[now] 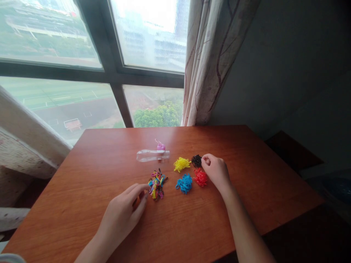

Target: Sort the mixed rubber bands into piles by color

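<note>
Black, yellow, red and blue elastic bands are lying in four small single-colour piles on the wooden table (pixel 109 153); a mixed heap (pixel 157 182) of many colours is sitting just to their left. The right hand (pixel 216 171) is resting at the black pile (pixel 196 160), thumb and forefinger pinching narrowly together against its edge; whether a band is caught between them is too small to tell. The red pile (pixel 200 177) is lying just beside that hand, the blue pile (pixel 184 183) left of the red, and the yellow pile (pixel 181 164) left of the black. The left hand (pixel 123 215) is lying palm down, fingers loosely curled and holding nothing visible, its fingertips touching the mixed heap's near edge.

Judging from this layout, colour sorting is in hand, with the heap not yet used up; taking one band from that tangle is going to call for a fine fingertip pinch and a steady heap.

Beyond the piles a clear plastic container (pixel 152 155) is lying on its side, something pink (pixel 161 147) touching its far side; no brand, label or writing is showing anywhere.
</note>
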Tool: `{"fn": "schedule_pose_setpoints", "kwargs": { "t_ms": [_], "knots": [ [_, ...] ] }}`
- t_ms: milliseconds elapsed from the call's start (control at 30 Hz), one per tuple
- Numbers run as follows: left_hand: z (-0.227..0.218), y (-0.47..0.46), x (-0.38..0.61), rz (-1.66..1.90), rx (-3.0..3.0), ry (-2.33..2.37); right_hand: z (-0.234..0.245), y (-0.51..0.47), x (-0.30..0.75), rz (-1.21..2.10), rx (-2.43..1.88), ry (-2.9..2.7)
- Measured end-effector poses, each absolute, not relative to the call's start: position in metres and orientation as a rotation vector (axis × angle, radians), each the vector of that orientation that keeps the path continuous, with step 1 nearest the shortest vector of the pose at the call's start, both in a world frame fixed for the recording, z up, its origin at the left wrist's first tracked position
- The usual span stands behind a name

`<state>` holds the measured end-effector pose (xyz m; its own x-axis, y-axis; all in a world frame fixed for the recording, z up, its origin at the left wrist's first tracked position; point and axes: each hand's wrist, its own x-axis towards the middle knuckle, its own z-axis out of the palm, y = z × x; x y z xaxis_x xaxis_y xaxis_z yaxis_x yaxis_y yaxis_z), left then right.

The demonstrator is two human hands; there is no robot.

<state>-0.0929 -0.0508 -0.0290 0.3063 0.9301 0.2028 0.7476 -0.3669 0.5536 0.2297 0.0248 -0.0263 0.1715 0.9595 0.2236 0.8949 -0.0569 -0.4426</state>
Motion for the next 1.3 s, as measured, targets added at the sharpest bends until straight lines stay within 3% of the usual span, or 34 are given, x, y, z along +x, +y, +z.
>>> {"fn": "schedule_pose_setpoints", "kwargs": {
  "t_ms": [767, 1167, 1300],
  "knots": [
    [-0.025, -0.05, -0.092, 0.687, 2.217, 1.517, -0.021, 0.034, 0.238, 0.224, -2.157, -1.772],
    [-0.025, -0.054, -0.092, 0.636, 2.195, 1.52, -0.011, 0.021, 0.237, 0.199, -2.061, -1.747],
    [-0.026, -0.056, -0.09, 0.593, 2.194, 1.51, -0.005, -0.001, 0.209, 0.264, -1.846, -1.769]
  ]
}}
